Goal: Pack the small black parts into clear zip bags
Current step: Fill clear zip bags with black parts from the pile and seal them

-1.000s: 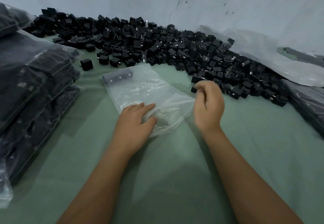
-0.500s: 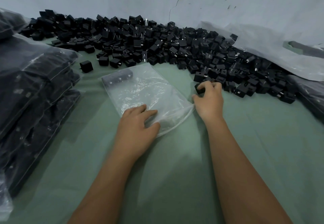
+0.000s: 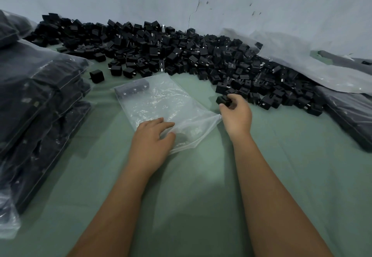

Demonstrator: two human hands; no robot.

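Green worktop (image 3: 201, 186) below a cracked wall. Left hand (image 3: 152, 142), fingers straight, pins the bag (image 3: 161, 104) at centre frame so its mouth faces the right hand (image 3: 236, 114), which pinches one part (image 3: 223, 100) beside the pile (image 3: 181, 55) above.

No readable text, labels, brands or nos. anywhere in frame. Black parts (image 3: 181, 55) across the upper middle showed only small metal bits, no print. Clear bag (image 3: 161, 106) at center was unmarked. Packed bags (image 3: 40, 96) at left carried no legible label; pale specks on them were too blurred to read.
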